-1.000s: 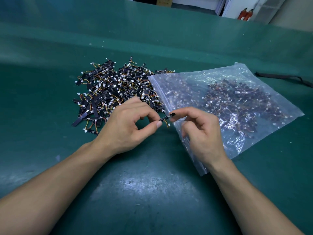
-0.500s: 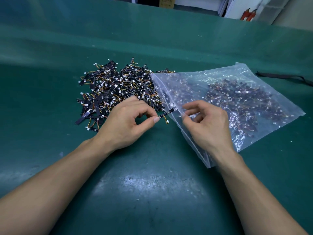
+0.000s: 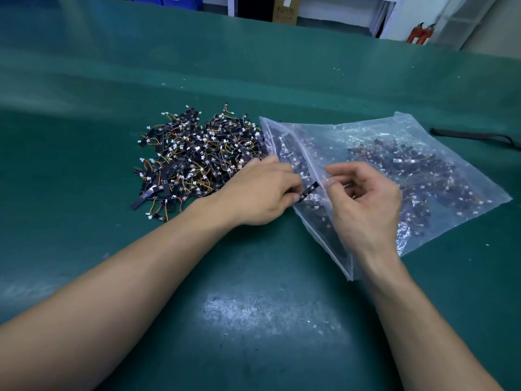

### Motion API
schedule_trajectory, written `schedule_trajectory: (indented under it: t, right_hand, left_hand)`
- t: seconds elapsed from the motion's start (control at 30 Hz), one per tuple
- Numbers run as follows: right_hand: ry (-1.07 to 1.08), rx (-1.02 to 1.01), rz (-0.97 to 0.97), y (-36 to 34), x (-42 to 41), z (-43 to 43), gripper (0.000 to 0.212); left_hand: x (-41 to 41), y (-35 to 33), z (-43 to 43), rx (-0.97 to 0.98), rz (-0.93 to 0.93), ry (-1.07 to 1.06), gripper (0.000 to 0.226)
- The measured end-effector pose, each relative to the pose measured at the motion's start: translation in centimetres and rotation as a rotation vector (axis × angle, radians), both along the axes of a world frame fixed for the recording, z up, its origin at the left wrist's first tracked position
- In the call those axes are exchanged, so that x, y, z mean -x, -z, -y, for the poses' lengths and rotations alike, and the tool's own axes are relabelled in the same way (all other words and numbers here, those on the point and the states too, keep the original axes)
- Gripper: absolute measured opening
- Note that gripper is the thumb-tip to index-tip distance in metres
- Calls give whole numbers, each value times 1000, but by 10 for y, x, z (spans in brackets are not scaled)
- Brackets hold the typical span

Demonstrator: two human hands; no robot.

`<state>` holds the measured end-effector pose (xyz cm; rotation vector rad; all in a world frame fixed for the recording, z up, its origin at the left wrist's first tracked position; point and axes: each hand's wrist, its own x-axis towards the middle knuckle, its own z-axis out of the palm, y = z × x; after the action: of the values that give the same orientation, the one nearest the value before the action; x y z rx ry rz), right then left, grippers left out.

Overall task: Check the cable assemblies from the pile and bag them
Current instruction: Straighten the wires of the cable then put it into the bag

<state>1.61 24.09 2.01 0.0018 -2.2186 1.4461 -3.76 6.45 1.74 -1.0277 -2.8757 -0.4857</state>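
From the head camera, the left hand is lying palm-down on the green table, its curled fingertips pinching 1 black cable assembly at the mouth of the clear bag. The right hand, fingers curled, is pinching the bag's upper lip. The pile is lying just left of the bag.

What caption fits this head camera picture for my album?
Left hand pinches one cable assembly at the mouth of the clear bag, right hand pinching its edge, beside the pile.
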Motion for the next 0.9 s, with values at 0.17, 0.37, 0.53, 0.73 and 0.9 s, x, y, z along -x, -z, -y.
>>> schedule_trajectory:
  t: [0.17,0.37,0.53,0.73,0.9]
  right_hand:
    - [4,13,-33,-2,0,-1,23]
    - [-10,-2,-111,-2,-3,3,23]
    - [-21,-28,-140,-2,-3,4,27]
    - [-68,-48,-62,5,-2,7,10]
    - [-105,-233,75,15,0,7,15]
  left_hand:
    - [2,7,11,52,1,-17,19]
    - [3,3,-33,17,-142,-69,19]
    - [5,8,-62,-8,-161,-177,24]
    - [-14,12,-27,31,-237,-158,39]
    - [-35,4,29,-8,-222,-189,28]
